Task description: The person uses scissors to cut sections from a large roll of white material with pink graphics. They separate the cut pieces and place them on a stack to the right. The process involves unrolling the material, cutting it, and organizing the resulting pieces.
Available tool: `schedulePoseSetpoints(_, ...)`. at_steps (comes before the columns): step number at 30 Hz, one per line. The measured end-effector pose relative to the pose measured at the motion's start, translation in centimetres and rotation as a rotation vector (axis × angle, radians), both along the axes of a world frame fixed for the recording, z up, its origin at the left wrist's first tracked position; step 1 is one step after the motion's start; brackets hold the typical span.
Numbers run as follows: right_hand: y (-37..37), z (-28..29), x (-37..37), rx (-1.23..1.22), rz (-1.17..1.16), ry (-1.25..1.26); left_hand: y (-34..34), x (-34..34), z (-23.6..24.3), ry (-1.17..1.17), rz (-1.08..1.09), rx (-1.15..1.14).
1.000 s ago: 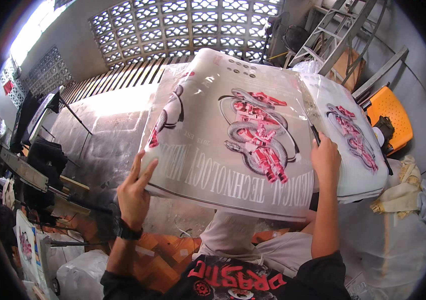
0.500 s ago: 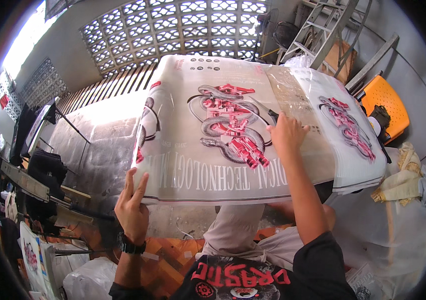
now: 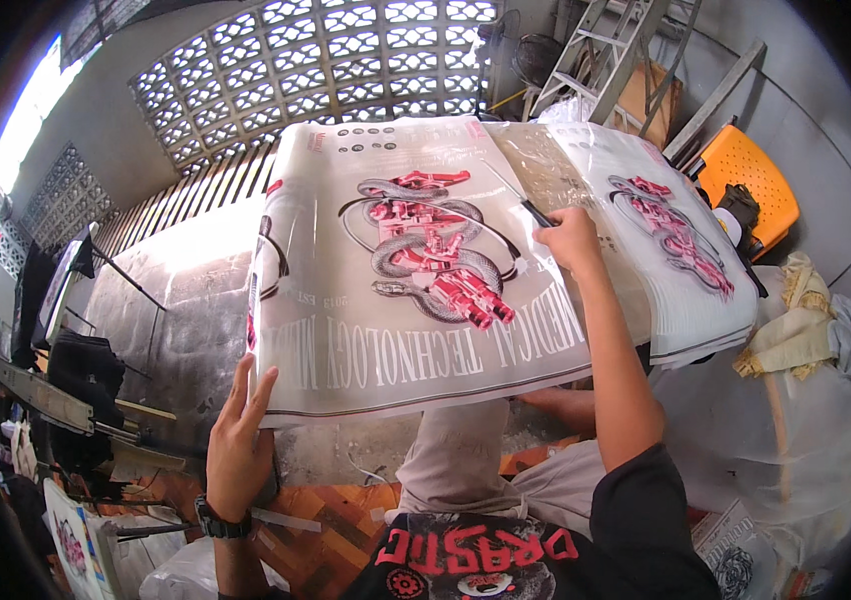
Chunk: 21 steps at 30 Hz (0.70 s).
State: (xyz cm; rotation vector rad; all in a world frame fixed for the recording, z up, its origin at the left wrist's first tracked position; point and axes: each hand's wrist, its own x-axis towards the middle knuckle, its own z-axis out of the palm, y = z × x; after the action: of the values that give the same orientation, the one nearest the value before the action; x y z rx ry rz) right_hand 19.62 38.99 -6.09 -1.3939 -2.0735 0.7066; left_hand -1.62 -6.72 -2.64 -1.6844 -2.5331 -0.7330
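A large, partly see-through printed sheet [image 3: 311, 270] with a red-and-grey snake design lies in front of me over brown and clear layers. My left hand [image 3: 241, 435] pinches its near left edge between thumb and fingers. My right hand [image 3: 573, 240] is closed around the black handle of a knife [image 3: 540, 214], whose long thin blade points away and to the left over the sheet. The right forearm crosses the sheet's near right part. Farther right lies a stack of similar printed sheets [image 3: 701, 310], its layered edges showing.
A grey table surface [image 3: 181, 280] extends at the left beside black clothing [image 3: 86, 360]. An orange chair [image 3: 756, 180] and a metal ladder [image 3: 601, 55] stand at the far right. Crumpled cloth [image 3: 796, 330] and clear plastic [image 3: 766, 430] lie at the near right.
The sheet's near left corner has come closer to me along with my left hand. My right hand has shifted with the knife, and more of the blade shows. The view has shifted slightly.
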Motion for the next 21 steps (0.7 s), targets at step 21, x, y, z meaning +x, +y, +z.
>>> schedulePoseSetpoints(21,9.4,6.0,15.5,-0.073,0.173,0.622,5.4,1.4,0.4,0.183,-0.416,-0.088)
